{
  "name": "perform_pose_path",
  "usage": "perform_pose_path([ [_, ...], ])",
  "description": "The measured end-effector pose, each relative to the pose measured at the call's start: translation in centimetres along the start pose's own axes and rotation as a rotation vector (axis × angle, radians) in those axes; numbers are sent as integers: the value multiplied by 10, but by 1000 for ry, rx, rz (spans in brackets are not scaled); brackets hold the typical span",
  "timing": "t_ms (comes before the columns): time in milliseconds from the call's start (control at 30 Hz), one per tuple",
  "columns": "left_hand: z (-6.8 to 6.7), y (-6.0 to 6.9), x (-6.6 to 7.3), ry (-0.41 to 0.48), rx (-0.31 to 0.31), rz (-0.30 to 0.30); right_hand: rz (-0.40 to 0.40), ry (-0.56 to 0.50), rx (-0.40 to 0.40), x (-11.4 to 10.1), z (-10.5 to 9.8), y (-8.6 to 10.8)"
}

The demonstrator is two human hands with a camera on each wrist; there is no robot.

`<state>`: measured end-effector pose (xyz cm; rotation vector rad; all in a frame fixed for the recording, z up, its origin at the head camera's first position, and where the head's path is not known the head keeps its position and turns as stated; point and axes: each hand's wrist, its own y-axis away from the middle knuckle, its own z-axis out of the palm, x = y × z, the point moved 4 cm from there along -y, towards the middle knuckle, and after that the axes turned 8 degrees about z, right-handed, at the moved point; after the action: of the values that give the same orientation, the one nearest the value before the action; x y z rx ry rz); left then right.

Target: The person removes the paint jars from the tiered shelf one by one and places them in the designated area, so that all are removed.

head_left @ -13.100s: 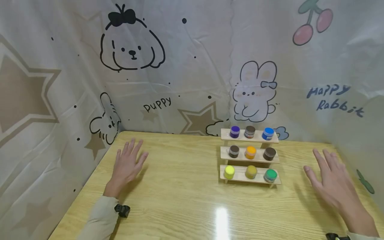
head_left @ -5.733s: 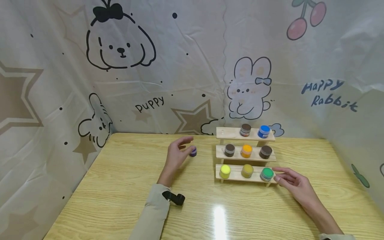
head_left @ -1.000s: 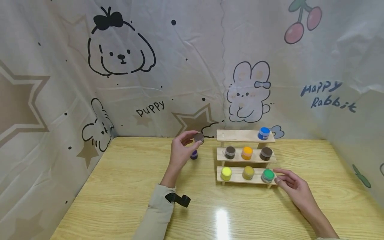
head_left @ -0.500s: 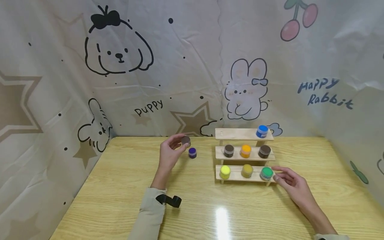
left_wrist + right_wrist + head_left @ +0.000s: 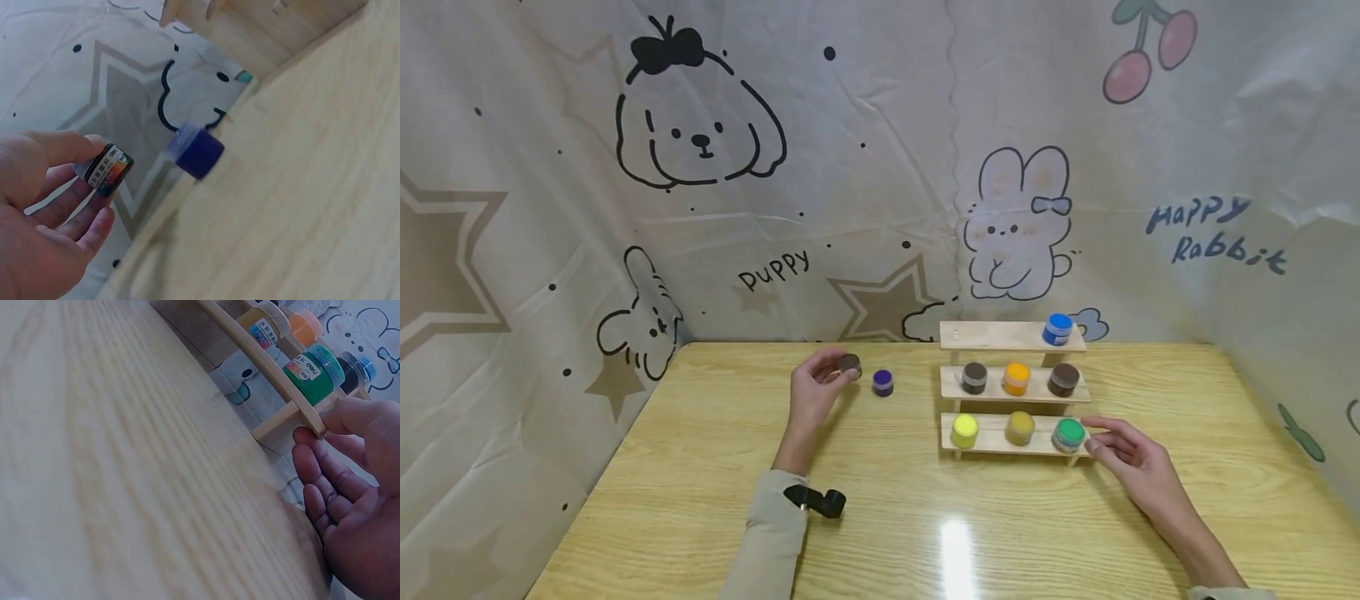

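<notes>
Pinches a brown-lidded jar [image 5: 850, 366] in the left hand [image 5: 812, 393], thumb on one side and curled fingers on the other, apparently gripping low on the sides for an upright carry with the top left free (and with the printed label [image 5: 107, 167] turned toward the wrist view, perhaps by chance). Sits just left of a purple jar [image 5: 883, 383], near but apart; seems raised off the table [image 5: 880, 517], though hard to judge by how much. Clamps the right end of the bottom shelf [image 5: 265, 357] between thumb and fingertips of the right hand [image 5: 1138, 467], beside the green jar [image 5: 1068, 436], presumably to steady the wooden rack [image 5: 1000, 337] without nudging anything on it. Rises tier by tier toward the back, probably for a view of every row: yellow jar [image 5: 965, 431], ochre jar [image 5: 1019, 427] and green below; dark jar [image 5: 974, 378], orange jar [image 5: 1017, 379] and second dark jar [image 5: 1063, 380] in the middle; blue jar [image 5: 1057, 330] near the top right end. Stands spaced along each full row, likely for finger room.
</notes>
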<state>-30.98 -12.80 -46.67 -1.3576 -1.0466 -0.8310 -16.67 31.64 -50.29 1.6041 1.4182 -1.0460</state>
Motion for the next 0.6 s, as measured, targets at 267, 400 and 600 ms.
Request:
perform_pose_path([
  [267,-4,1,-19,-10,-15,-41,6,3,-1,-2,0,0],
  [400,-3,4,-25,-10,-37,-64,10,10,2,-3,0,1],
  [600,-2,8,-24,-15,-58,-80,2,-1,-1,-3,0,1],
])
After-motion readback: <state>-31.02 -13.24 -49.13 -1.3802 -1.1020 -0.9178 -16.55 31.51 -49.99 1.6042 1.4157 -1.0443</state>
